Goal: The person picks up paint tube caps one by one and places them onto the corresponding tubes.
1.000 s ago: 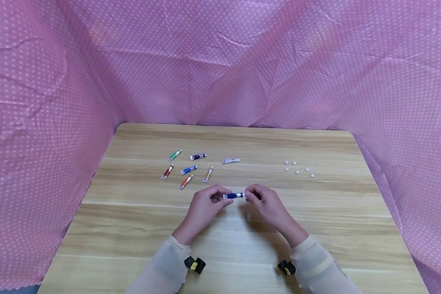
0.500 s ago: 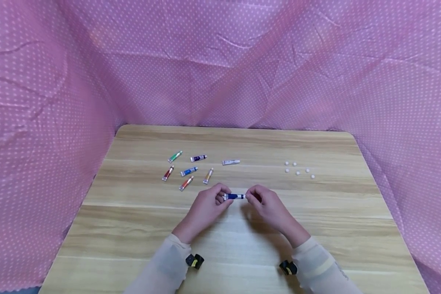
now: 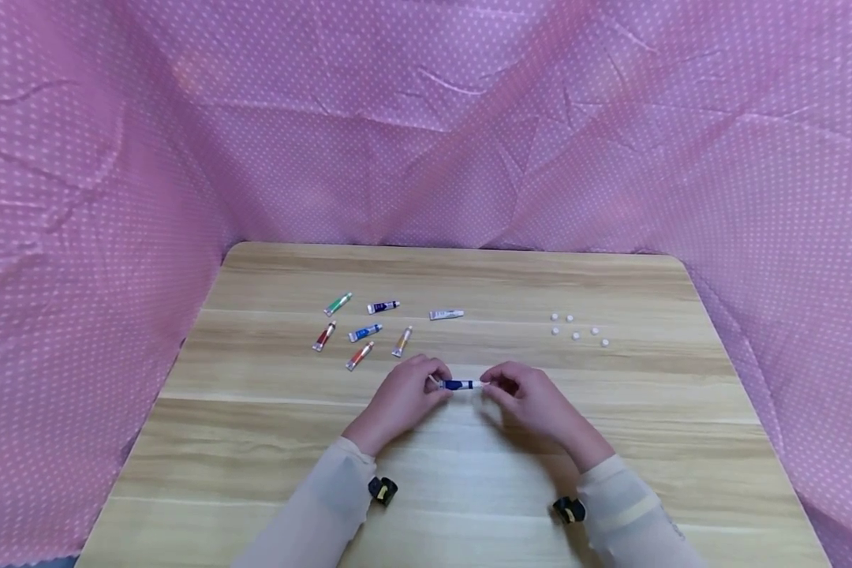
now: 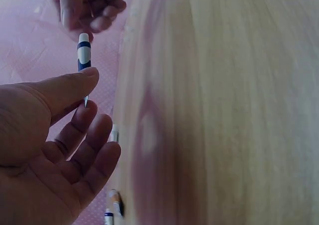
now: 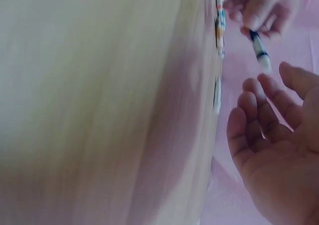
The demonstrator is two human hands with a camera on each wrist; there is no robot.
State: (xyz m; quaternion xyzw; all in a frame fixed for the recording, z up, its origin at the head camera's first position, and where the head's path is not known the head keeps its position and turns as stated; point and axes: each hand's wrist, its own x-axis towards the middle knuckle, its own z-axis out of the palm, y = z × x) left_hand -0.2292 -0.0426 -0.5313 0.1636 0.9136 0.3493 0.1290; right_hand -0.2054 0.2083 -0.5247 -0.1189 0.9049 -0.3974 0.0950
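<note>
A small blue paint tube (image 3: 457, 385) lies level between both hands, just above the wooden table (image 3: 426, 481). My left hand (image 3: 405, 394) pinches its left end between thumb and finger. The left wrist view shows the tube (image 4: 83, 55) running behind that hand's thumb (image 4: 70, 88). My right hand (image 3: 532, 398) is at the tube's white right end. Seen from the right wrist, the right hand's fingers (image 5: 259, 110) are relaxed and spread. A small gap separates them from the tube (image 5: 259, 49).
Several paint tubes lie at the back left, among them a green tube (image 3: 338, 303), a white tube (image 3: 446, 314) and an orange tube (image 3: 359, 354). Several small white caps (image 3: 575, 335) sit at the back right. Pink dotted cloth (image 3: 426, 118) walls the table in.
Both hands and the tube sank a little toward the near edge. The right hand's fingers, earlier closed on the tube's right end, have loosened and drawn slightly off it.
</note>
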